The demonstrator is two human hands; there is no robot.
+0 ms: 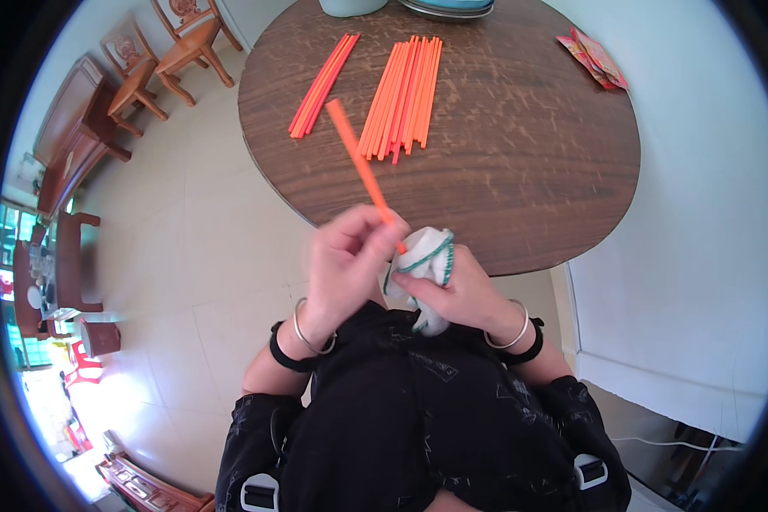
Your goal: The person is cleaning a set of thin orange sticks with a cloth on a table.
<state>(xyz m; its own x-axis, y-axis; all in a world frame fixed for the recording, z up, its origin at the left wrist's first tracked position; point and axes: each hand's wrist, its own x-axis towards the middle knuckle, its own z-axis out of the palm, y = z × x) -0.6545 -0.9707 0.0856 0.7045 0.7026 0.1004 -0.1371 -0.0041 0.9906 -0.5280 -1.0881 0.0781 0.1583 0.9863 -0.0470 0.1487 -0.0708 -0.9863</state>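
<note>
My left hand pinches an orange chopstick near its lower end. The thicker end points up and away over the table, slightly blurred. In my right hand is a bunched white cloth with green stitched edges. The chopstick's lower tip meets the cloth, and whether the cloth wraps it is hidden. Beyond my hands, a large row of orange and red chopsticks lies side by side on the round wooden table. A smaller group of red and orange chopsticks lies to its left.
Red packets lie at the table's right edge, beside the white wall. A pale basin and stacked dishes stand at the far edge. Wooden chairs and a maroon bin are on the floor to the left.
</note>
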